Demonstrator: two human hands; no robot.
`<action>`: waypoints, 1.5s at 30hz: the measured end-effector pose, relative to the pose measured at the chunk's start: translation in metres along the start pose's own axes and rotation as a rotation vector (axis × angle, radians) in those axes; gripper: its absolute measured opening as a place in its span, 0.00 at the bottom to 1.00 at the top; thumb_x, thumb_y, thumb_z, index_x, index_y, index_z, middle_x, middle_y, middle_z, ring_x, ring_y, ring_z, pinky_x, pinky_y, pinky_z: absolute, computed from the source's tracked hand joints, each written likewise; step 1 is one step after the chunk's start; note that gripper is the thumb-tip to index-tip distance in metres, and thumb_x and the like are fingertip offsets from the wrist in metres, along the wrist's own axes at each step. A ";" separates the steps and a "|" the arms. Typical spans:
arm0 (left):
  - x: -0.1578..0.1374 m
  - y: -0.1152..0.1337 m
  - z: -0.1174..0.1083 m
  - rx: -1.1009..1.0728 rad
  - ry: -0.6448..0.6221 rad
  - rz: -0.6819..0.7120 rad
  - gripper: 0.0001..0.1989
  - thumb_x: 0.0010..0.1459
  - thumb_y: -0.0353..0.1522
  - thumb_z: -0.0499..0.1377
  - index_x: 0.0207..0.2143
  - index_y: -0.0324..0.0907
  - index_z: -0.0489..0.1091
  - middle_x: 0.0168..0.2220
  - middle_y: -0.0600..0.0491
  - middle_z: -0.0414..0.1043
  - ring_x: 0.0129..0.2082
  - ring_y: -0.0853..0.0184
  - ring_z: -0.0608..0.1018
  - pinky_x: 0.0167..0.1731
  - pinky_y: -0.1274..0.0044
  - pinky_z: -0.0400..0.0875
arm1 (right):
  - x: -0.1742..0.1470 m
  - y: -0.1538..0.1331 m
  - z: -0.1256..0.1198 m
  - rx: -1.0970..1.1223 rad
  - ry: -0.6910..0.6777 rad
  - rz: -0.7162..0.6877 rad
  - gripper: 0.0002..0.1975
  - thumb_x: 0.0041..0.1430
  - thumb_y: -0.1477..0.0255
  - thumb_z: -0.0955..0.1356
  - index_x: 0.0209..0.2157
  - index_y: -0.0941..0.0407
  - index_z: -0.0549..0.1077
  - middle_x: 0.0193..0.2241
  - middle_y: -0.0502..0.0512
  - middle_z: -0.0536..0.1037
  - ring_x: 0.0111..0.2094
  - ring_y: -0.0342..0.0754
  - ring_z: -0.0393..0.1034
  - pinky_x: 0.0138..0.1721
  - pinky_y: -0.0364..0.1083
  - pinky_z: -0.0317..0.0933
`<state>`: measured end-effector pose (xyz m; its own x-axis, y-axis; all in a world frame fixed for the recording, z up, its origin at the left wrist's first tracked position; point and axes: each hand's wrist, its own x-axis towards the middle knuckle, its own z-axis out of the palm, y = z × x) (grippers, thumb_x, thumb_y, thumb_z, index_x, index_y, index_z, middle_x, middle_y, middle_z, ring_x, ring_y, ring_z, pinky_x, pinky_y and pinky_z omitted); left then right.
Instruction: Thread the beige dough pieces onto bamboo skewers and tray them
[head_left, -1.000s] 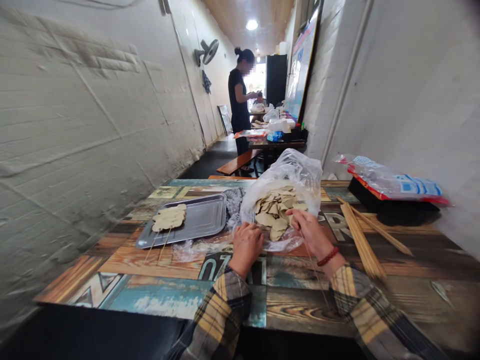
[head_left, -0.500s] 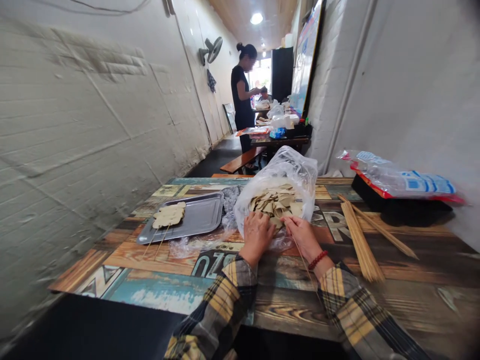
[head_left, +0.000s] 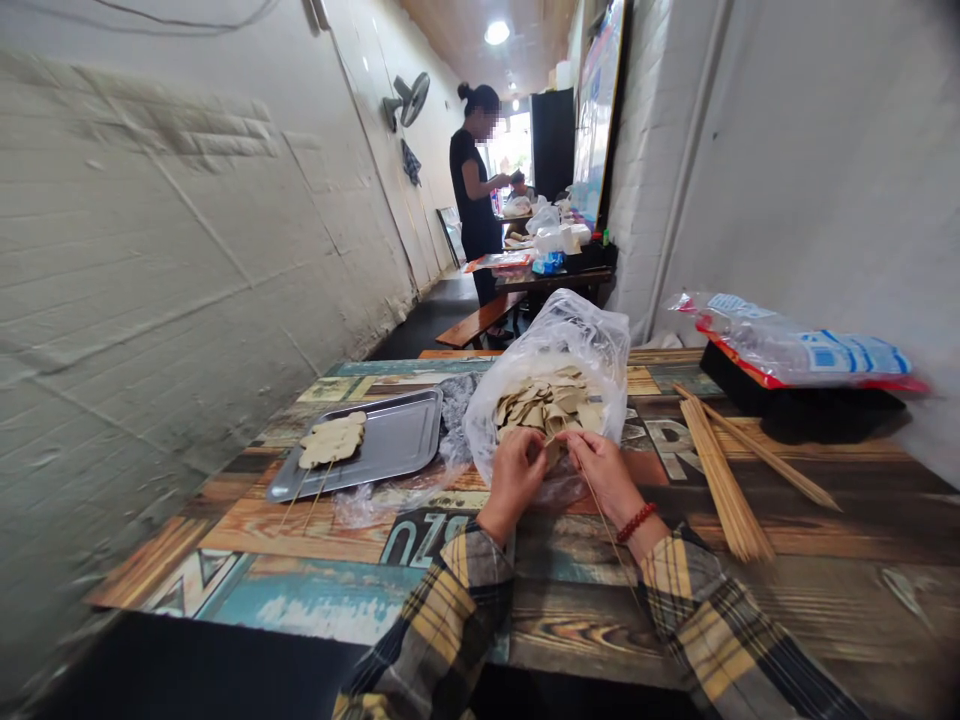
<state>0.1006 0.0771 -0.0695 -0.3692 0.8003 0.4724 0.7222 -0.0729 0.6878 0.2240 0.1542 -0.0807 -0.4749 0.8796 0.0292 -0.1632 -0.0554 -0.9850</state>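
Observation:
My right hand pinches a thin bamboo skewer, whose long end slants down toward my right sleeve. Close beside it, my left hand is closed in a pinch on a pale beige slice at the skewer's upper end; the fingers partly hide the slice. Both hands are at the near mouth of a clear plastic bag heaped with beige food slices. To the left, a metal tray carries skewered slices, their two sticks poking over the near rim.
A bundle of bamboo skewers lies to the right, a few loose ones beside it. Farther right, a plastic package rests on a black box. Crumpled plastic sits between tray and bag. Beyond the table, a person stands near another table.
My left hand has drawn back from the slices in the bag and now pinches one against the skewer's tip. My right hand keeps the skewer. The view has shifted slightly.

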 end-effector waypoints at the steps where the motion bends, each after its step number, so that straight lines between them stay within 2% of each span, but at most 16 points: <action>1: 0.001 -0.001 -0.002 -0.148 0.016 -0.066 0.03 0.53 0.29 0.55 0.27 0.42 0.63 0.34 0.51 0.73 0.36 0.65 0.74 0.38 0.72 0.67 | -0.001 -0.002 0.000 0.004 0.003 -0.004 0.20 0.51 0.55 0.67 0.34 0.57 0.76 0.14 0.42 0.61 0.16 0.39 0.50 0.18 0.41 0.41; 5: 0.001 -0.005 -0.015 -0.671 0.049 -0.397 0.11 0.52 0.37 0.58 0.31 0.43 0.59 0.30 0.56 0.71 0.27 0.68 0.77 0.28 0.75 0.71 | -0.009 -0.009 0.000 0.001 -0.009 -0.020 0.20 0.53 0.54 0.67 0.36 0.57 0.75 0.16 0.43 0.60 0.17 0.40 0.49 0.18 0.41 0.42; 8: 0.000 -0.005 -0.028 -0.846 0.031 -0.530 0.16 0.50 0.41 0.60 0.35 0.43 0.58 0.27 0.58 0.71 0.22 0.69 0.77 0.22 0.78 0.70 | -0.018 -0.013 0.005 -0.030 -0.065 -0.019 0.20 0.54 0.54 0.67 0.38 0.57 0.76 0.16 0.43 0.59 0.18 0.40 0.49 0.19 0.42 0.42; 12: 0.000 -0.003 -0.040 -0.894 0.002 -0.513 0.19 0.47 0.38 0.64 0.39 0.38 0.65 0.26 0.54 0.74 0.21 0.71 0.75 0.20 0.82 0.65 | -0.032 -0.015 0.014 -0.096 -0.169 -0.035 0.20 0.57 0.56 0.66 0.41 0.57 0.77 0.16 0.44 0.60 0.19 0.42 0.52 0.20 0.43 0.45; 16: 0.000 -0.003 -0.043 -0.924 -0.018 -0.503 0.18 0.44 0.36 0.67 0.36 0.36 0.71 0.24 0.54 0.74 0.22 0.73 0.73 0.22 0.82 0.64 | -0.040 -0.011 0.021 -0.219 -0.261 -0.100 0.20 0.58 0.58 0.66 0.44 0.57 0.78 0.17 0.45 0.62 0.19 0.42 0.53 0.21 0.42 0.48; 21: 0.000 -0.003 -0.042 -0.944 0.025 -0.531 0.19 0.42 0.36 0.68 0.37 0.36 0.73 0.24 0.55 0.74 0.22 0.72 0.74 0.22 0.82 0.62 | -0.041 -0.010 0.022 -0.303 -0.249 -0.136 0.19 0.58 0.60 0.66 0.44 0.57 0.78 0.20 0.49 0.72 0.21 0.43 0.60 0.23 0.43 0.56; 30: 0.000 0.002 -0.043 -0.877 0.146 -0.531 0.16 0.41 0.31 0.68 0.36 0.37 0.75 0.27 0.55 0.73 0.22 0.75 0.69 0.23 0.82 0.60 | -0.042 -0.006 0.022 -0.313 -0.274 -0.110 0.20 0.60 0.61 0.64 0.47 0.59 0.77 0.17 0.45 0.63 0.19 0.41 0.56 0.20 0.41 0.52; 35: 0.000 0.004 -0.043 -0.891 0.137 -0.539 0.17 0.40 0.31 0.68 0.35 0.37 0.75 0.27 0.56 0.73 0.21 0.75 0.68 0.23 0.81 0.61 | -0.042 -0.007 0.022 -0.313 -0.271 -0.101 0.22 0.60 0.60 0.64 0.48 0.61 0.76 0.17 0.45 0.62 0.19 0.40 0.55 0.20 0.41 0.52; 45: 0.000 0.007 -0.044 -0.870 0.134 -0.503 0.15 0.40 0.32 0.68 0.34 0.38 0.75 0.30 0.53 0.75 0.29 0.71 0.72 0.33 0.79 0.65 | -0.040 -0.002 0.022 -0.320 -0.282 -0.056 0.24 0.59 0.59 0.64 0.49 0.62 0.75 0.17 0.46 0.63 0.19 0.42 0.56 0.21 0.42 0.55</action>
<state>0.0795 0.0502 -0.0408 -0.6141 0.7883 0.0380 -0.1925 -0.1963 0.9615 0.2245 0.1086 -0.0759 -0.6978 0.7111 0.0855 0.0601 0.1771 -0.9824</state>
